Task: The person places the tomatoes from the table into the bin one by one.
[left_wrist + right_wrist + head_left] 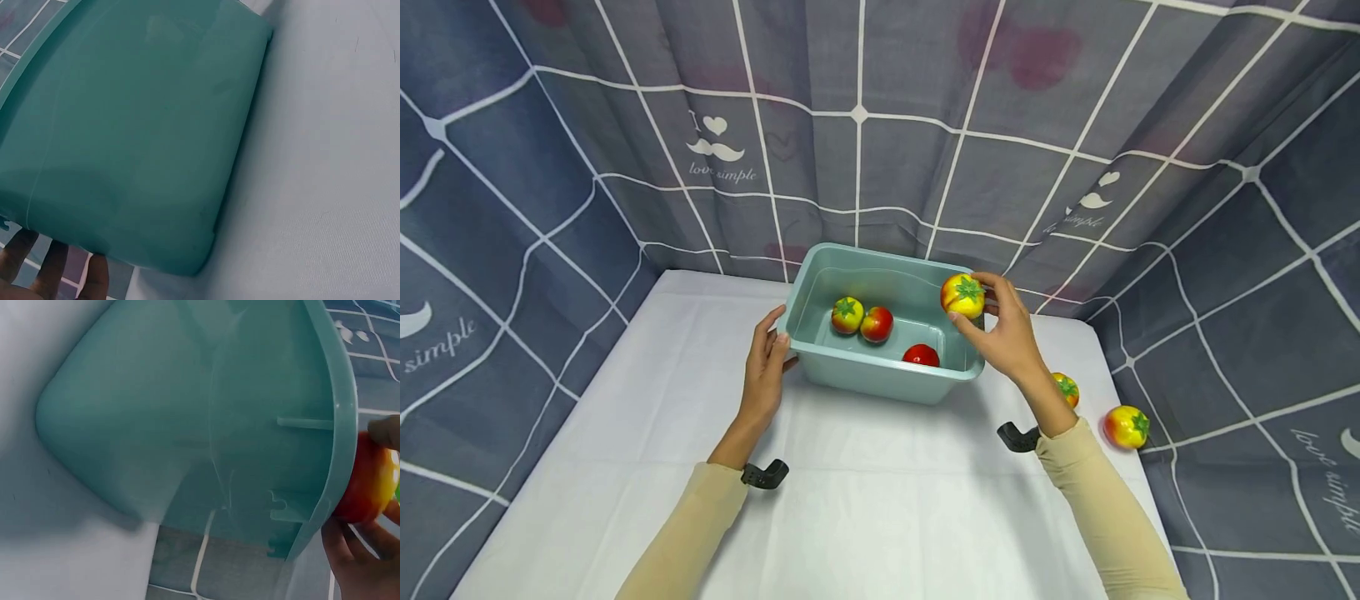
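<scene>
In the head view a green plastic basin (880, 379) stands on the white table. My left hand (763, 375) holds its left end, with the thumb near the front corner and several fingers (53, 265) along the end wall in the left wrist view. My right hand (1011, 337) grips a red-and-yellow tomato (962, 295) with a green leafy top, over the basin's right end. In the right wrist view this tomato (369, 481) shows beside the rim, between thumb and fingers. Inside the basin lie a yellow-red tomato (847, 315), a red-and-yellow fruit (877, 325) and a red one (921, 356), partly hidden by the front wall.
Two more red-and-yellow tomatoes lie on the table at the right: one (1065, 389) partly behind my right forearm, the other (1126, 427) by the table's right edge. Grey checked curtains (820, 167) enclose the white table (880, 517) at the back and sides.
</scene>
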Demonstrator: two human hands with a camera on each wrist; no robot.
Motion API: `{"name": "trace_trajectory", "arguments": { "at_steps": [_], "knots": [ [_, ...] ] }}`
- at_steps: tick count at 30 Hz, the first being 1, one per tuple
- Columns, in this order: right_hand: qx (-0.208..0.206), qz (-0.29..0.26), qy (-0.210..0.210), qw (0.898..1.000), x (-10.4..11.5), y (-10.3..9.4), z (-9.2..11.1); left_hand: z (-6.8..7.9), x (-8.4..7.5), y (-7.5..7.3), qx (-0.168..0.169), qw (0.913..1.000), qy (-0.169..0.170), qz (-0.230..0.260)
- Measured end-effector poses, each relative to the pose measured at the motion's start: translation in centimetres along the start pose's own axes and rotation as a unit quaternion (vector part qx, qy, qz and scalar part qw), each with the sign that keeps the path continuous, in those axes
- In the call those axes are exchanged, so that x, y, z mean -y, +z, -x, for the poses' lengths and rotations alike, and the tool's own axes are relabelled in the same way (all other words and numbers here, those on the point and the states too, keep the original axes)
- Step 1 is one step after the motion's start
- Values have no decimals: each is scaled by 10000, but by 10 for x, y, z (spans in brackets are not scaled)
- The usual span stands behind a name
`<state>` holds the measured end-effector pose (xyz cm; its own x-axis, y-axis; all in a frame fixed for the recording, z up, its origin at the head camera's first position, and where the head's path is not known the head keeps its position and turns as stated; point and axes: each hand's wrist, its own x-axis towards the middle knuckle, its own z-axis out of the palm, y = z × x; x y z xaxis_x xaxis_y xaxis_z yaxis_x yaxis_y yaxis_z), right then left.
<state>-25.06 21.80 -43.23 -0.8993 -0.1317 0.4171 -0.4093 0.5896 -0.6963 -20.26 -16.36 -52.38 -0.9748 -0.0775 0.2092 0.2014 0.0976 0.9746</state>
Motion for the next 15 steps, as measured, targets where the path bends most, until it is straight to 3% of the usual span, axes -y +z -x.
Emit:
{"name": "trace_trajectory", "arguments": {
  "at_steps": [6,15],
  "knots": [
    [710,32,-148,9974,0,9,-13,-2,0,-1,-11,10000,-27,-3],
    [740,157,-232,9969,-3,17,-15,-1,-2,0,-4,10000,-64,23]
  ]
}}
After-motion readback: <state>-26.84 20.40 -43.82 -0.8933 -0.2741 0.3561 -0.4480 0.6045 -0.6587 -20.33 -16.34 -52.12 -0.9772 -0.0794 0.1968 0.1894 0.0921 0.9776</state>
